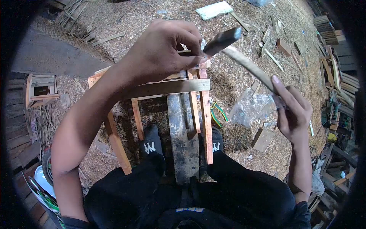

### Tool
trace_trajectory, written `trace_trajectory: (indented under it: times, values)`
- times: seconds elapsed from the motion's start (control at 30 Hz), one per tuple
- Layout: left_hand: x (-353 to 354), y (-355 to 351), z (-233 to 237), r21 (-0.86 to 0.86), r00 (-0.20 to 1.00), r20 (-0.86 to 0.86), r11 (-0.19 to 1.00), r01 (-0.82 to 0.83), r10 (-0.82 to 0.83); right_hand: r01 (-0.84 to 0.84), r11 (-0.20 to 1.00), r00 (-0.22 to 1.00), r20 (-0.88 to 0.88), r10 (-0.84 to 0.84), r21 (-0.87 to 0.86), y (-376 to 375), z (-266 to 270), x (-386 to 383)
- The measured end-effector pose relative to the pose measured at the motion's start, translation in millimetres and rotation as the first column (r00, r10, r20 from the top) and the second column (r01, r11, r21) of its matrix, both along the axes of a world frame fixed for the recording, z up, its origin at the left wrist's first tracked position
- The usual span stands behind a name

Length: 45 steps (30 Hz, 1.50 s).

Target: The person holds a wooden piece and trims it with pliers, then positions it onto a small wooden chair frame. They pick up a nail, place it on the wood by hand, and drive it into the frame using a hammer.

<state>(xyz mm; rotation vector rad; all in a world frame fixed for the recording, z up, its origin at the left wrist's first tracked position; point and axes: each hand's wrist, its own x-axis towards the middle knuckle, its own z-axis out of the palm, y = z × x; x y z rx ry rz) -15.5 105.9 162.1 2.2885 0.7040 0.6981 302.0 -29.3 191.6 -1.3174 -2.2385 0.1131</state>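
Note:
My right hand (293,110) is wrapped around the wooden handle of a hammer (248,65). The hammer's dark head is just beside the fingertips of my left hand (167,49). Thumb and forefinger of that left hand are pinched together over the top corner of a wooden frame (206,126); whatever is between them is too small to make out. The frame has several narrow legs and a pale crosspiece (171,87). It rests over a worn, narrow wooden bench (183,145) between my legs.
Pliers with green and yellow handles (218,114) lie on the shavings-covered floor, near a clear plastic bag (251,107) and a wood block (263,139). A pale board (214,10) and scattered offcuts lie farther off. Stacked wood lines the right side.

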Motion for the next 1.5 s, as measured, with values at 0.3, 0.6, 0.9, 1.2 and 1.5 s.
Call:
trace_trajectory:
  times: [0.3, 0.6, 0.9, 1.2, 1.5]
  values:
    - [1.4, -0.8, 0.2, 0.0, 1.0, -0.009, 1.0, -0.014, 0.014, 0.004, 0.999, 1.0, 0.021, -0.005, 0.046, 0.0, -0.1, 2.8]
    - [3.8, 0.6, -5.8, 0.049, 0.995, 0.098, 0.999, -0.01, 0.005, 0.043, 0.994, 0.998, 0.046, -0.038, -0.103, -2.3, -4.1, 1.1]
    - [-2.8, -13.3, -2.2, 0.171, 0.997, -0.059, 0.984, -0.042, 0.052, 0.053, 0.998, 0.999, -0.01, -0.053, -0.035, -2.3, -6.3, 1.8]
    - [-5.2, -21.2, -2.3, 0.235, 0.997, -0.006, 0.969, -0.079, 0.083, 0.057, 0.997, 0.998, -0.013, -0.058, -0.05, -4.9, -6.5, 3.4]
    - [-2.3, -20.7, -8.9, 0.232, 0.995, 0.029, 0.968, -0.096, 0.092, 0.048, 0.997, 0.999, 0.006, -0.048, -0.061, -4.1, -5.4, 1.6]
